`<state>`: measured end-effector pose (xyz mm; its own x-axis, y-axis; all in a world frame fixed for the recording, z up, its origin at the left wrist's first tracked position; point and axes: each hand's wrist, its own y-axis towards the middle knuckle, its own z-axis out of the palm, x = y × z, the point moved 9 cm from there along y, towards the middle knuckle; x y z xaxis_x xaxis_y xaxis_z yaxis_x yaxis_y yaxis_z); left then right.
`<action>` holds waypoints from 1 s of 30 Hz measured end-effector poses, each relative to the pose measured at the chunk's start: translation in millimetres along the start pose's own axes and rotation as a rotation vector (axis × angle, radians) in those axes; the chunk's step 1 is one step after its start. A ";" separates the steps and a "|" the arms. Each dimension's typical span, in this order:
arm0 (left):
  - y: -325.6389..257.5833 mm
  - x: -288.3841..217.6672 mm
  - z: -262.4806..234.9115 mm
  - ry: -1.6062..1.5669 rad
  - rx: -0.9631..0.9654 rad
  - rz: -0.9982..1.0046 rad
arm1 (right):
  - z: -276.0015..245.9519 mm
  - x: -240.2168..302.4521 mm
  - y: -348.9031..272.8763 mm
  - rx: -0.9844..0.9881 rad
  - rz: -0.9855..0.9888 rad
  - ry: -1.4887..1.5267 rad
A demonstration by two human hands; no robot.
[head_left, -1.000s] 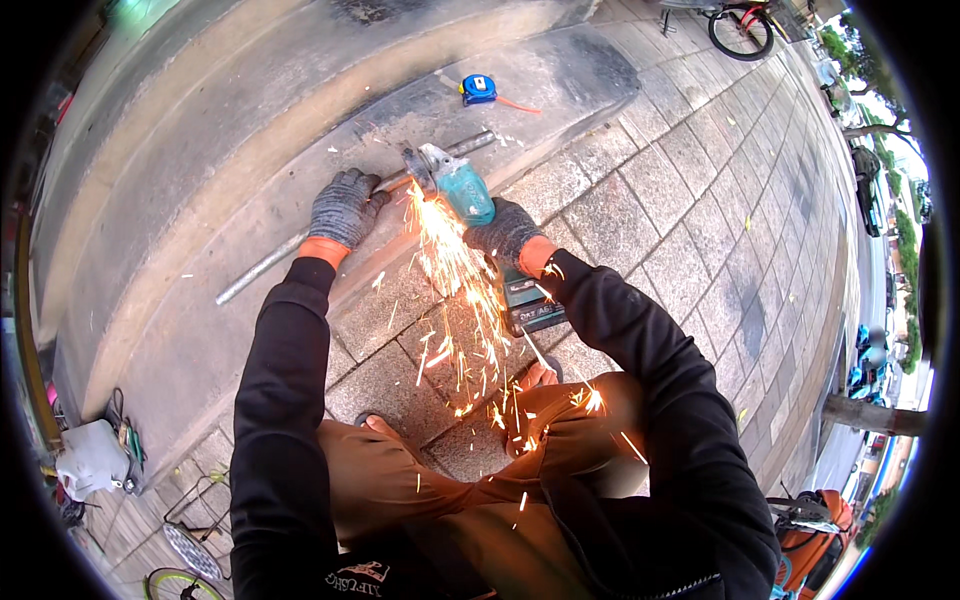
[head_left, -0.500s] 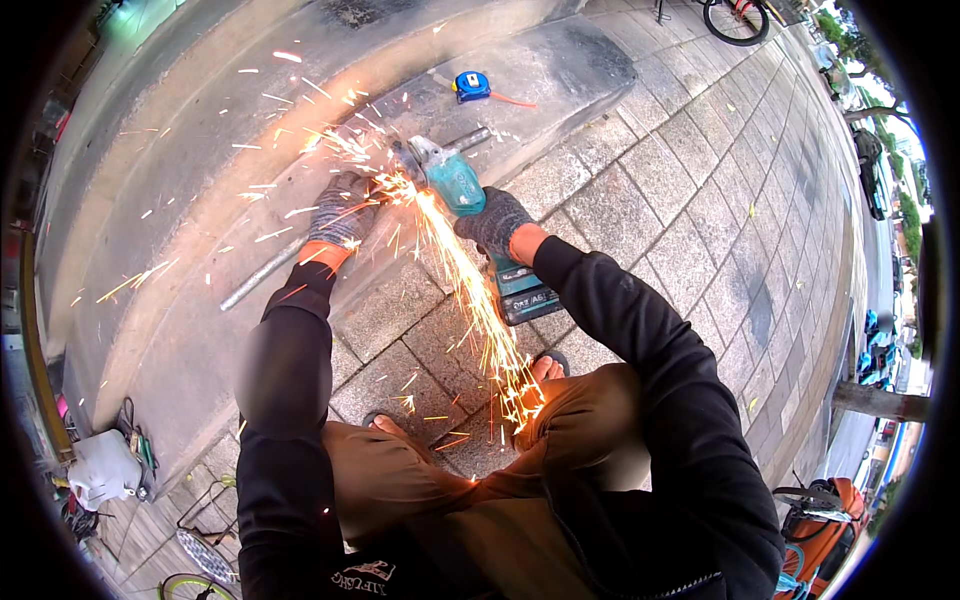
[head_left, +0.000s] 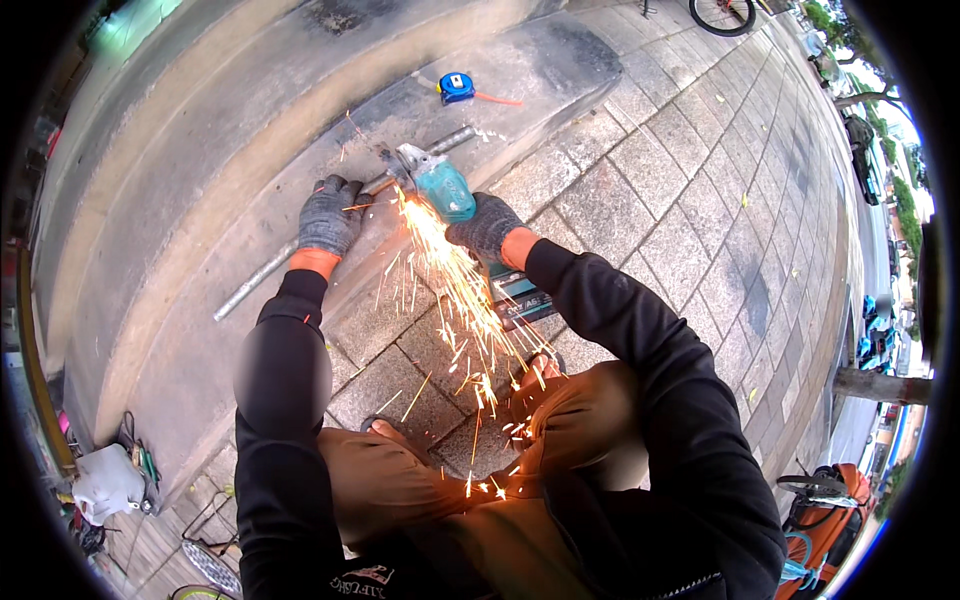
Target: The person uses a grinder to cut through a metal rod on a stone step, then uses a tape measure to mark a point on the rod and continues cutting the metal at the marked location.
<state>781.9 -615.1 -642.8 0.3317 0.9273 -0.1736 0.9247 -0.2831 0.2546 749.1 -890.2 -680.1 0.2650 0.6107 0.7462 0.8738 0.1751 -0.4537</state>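
Observation:
My left hand (head_left: 331,217), in a grey knit glove, is closed round a thin grey metal pipe (head_left: 256,281) lying slantwise on the concrete step. In its matching glove, my right hand (head_left: 487,230) grips a teal cordless angle grinder (head_left: 444,190) by its body. The grinder's head is at the pipe, just right of my left hand; guard and sparks hide the exact contact. A bright stream of sparks (head_left: 440,255) falls from there toward my feet and trousers. Below my right wrist the grinder's battery (head_left: 522,303) shows. The pipe's far end (head_left: 458,138) sticks out beyond the grinder.
A blue tape measure (head_left: 456,87) with an orange-red strap lies on the step (head_left: 540,70) beyond the pipe. My sandalled foot (head_left: 541,368) stands on the paving below. A whitish container (head_left: 108,483) is at the lower left, a bicycle wheel (head_left: 722,12) at the top right.
The sparks spraying up and left over my left hand have nearly died away, while the stream toward my feet has spread. Both hands keep their grips; the view has shifted slightly.

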 end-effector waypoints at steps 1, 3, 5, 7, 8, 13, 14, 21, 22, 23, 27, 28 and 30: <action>-0.2 0.1 2.6 0.014 0.023 -0.016 | -2.2 6.5 -2.5 -0.013 -0.017 0.003; 1.9 0.0 6.2 0.022 0.051 -0.015 | -3.3 15.1 -6.5 0.006 -0.008 0.097; 2.2 9.5 15.2 0.011 0.056 0.018 | -4.6 22.0 -5.6 0.008 -0.011 0.111; -1.2 26.3 19.8 -0.178 0.012 -0.084 | -3.6 22.7 -0.5 0.012 -0.007 0.123; -2.5 32.8 21.8 -0.274 -0.009 -0.135 | -2.5 20.7 2.9 0.013 -0.002 0.126; 4.5 -2.1 11.5 -0.005 0.057 -0.016 | -5.7 0.5 2.0 -0.031 -0.008 0.056; 5.1 -0.9 10.4 -0.011 0.073 -0.023 | -6.3 0.2 1.2 -0.047 -0.016 0.015; 4.1 17.4 12.7 -0.015 0.128 -0.079 | -2.9 5.6 -16.0 0.019 0.023 0.019; 2.3 20.3 14.5 -0.035 0.146 -0.085 | -3.4 4.5 -16.3 0.011 0.018 0.018; 1.1 22.5 17.0 -0.054 0.164 -0.091 | -5.4 4.7 -13.4 -0.019 -0.001 -0.021; 8.9 9.3 15.4 0.009 0.208 -0.085 | -4.1 9.5 -2.8 -0.009 0.030 0.036; 9.8 8.4 14.7 0.021 0.167 -0.066 | -3.1 10.4 -1.9 0.019 0.063 0.103; 10.9 3.8 14.8 0.043 0.086 -0.027 | -5.6 9.4 9.9 -0.052 -0.012 0.055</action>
<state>796.0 -618.3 -654.7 0.3000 0.9440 -0.1376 0.9463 -0.2763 0.1678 762.5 -887.0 -674.9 0.2755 0.5653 0.7775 0.8966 0.1405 -0.4199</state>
